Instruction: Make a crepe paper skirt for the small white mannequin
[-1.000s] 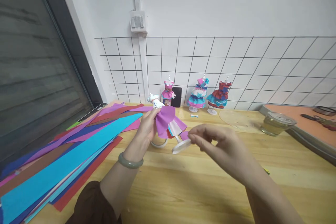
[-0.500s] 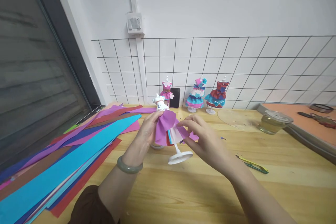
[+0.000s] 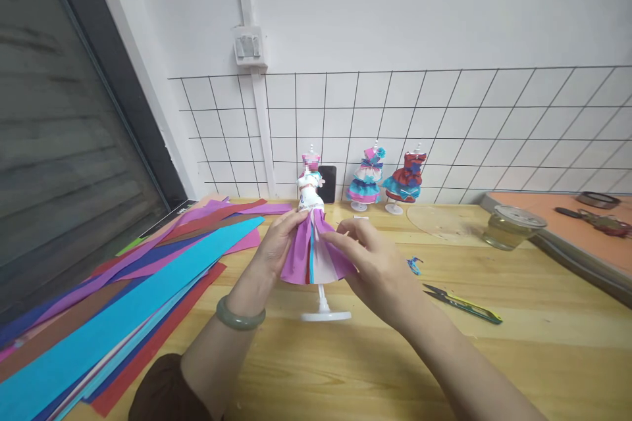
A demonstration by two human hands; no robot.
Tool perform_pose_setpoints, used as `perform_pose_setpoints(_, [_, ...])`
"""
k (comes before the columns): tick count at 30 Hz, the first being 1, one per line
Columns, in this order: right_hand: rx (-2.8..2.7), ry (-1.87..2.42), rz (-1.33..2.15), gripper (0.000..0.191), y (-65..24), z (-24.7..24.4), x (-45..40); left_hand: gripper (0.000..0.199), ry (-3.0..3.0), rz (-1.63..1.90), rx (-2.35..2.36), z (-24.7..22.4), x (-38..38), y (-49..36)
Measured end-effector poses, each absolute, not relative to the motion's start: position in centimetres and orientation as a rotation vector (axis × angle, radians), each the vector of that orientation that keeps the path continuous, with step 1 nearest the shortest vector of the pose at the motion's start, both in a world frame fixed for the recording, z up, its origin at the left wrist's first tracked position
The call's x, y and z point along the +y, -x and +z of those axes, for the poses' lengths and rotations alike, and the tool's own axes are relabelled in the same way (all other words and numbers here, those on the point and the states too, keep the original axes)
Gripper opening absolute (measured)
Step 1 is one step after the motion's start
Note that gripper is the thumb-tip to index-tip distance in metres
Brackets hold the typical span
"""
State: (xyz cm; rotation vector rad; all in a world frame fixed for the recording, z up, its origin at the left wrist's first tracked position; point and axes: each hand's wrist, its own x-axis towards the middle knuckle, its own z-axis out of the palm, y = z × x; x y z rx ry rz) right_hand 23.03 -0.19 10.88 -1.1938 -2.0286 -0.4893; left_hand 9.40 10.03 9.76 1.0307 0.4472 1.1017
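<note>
A small white dress form [image 3: 311, 196] on a round white base stands upright between my hands. A pleated paper skirt [image 3: 296, 259] in purple, red, blue and pale pink hangs from its waist. My left hand [image 3: 279, 241] pinches the skirt at the left of the waist, with a bracelet on that wrist. On the right, my right hand [image 3: 368, 253] touches the skirt's right side, thumb and index finger closed on the purple paper.
Coloured paper strips [image 3: 133, 294] spread over the left of the wooden table. Thread snips [image 3: 464, 304], blue scraps [image 3: 414, 266] and a lidded cup [image 3: 513, 227] lie right. Behind are dressed forms [image 3: 368, 177] and a phone [image 3: 327, 184].
The dress form has gone from tilted to upright, its base moving slightly left and down. The raised purple flap now hangs down, and the snips and blue scraps show more fully.
</note>
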Motion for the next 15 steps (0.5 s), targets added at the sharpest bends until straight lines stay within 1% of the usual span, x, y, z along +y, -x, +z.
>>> perform_pose_setpoints(2, [-2.074, 1.182, -0.538, 0.036, -22.92, 10.86, -0.16, 0.018, -1.063, 1.046, 0.415, 9.85, 10.01, -9.34])
perform_pose_setpoints(7, [-2.050, 1.125, -0.597, 0.024, -22.87, 10.71, -0.11, 0.015, -1.079, 1.032, 0.415, 10.15, 10.02, -9.25])
perform_pose_setpoints(9, [-2.031, 1.101, -0.599, 0.023, -22.99, 10.67, -0.05, 0.014, -1.085, 1.027, 0.404, 10.26, 9.96, -9.17])
perform_pose_setpoints(12, [-2.061, 1.098, -0.542, 0.027, -23.24, 10.77, -0.06, 0.016, -1.097, 1.034, 0.391, 10.31, 9.82, -8.99])
perform_pose_setpoints(15, [-2.149, 1.133, -0.377, 0.029, -23.47, 11.20, -0.41, 0.024, -1.123, 1.066, 0.400, 10.33, 9.75, -8.83])
